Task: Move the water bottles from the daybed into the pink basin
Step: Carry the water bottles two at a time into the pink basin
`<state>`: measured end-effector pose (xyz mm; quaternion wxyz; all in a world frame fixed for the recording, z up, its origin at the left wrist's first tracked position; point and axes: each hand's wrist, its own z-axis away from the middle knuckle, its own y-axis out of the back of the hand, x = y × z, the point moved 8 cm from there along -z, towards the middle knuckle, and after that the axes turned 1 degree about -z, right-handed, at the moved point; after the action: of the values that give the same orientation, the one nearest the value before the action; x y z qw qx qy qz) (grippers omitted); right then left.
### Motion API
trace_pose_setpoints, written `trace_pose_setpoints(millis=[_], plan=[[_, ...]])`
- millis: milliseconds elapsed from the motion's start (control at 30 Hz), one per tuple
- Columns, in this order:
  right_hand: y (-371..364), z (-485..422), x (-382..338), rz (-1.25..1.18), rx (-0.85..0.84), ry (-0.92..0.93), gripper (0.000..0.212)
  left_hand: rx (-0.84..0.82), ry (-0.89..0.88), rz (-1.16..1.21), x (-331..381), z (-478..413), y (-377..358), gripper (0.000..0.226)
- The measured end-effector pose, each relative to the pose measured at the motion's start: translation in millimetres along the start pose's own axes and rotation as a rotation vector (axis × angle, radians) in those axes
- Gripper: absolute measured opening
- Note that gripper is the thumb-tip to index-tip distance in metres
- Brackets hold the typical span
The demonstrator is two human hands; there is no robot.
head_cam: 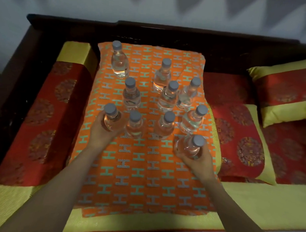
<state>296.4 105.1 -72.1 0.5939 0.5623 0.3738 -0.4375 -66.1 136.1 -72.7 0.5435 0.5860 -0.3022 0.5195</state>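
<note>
Water bottles (132, 96), clear plastic, round grey caps (130, 82)

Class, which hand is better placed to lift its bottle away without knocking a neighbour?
Probably the right. The right hand grips the nearest bottle, out in front of the group with bare cloth to its left. The left hand grips an outer bottle close beside a neighbouring bottle.
</note>
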Motion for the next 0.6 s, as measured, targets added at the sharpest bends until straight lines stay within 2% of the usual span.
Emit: trace_pose_setpoints(millis=[300, 600], plan=[[4.8, 5.8, -13.9, -0.054, 0.022, -0.013, 0.068, 0.011, 0.051, 0.076, 14.4, 25.4, 25.5, 0.070], [31.4, 11.4, -68.2, -0.131, 0.057, 0.011, 0.060, -0.069, -0.045, 0.145, 95.9, 42.9, 42.2, 0.068]])
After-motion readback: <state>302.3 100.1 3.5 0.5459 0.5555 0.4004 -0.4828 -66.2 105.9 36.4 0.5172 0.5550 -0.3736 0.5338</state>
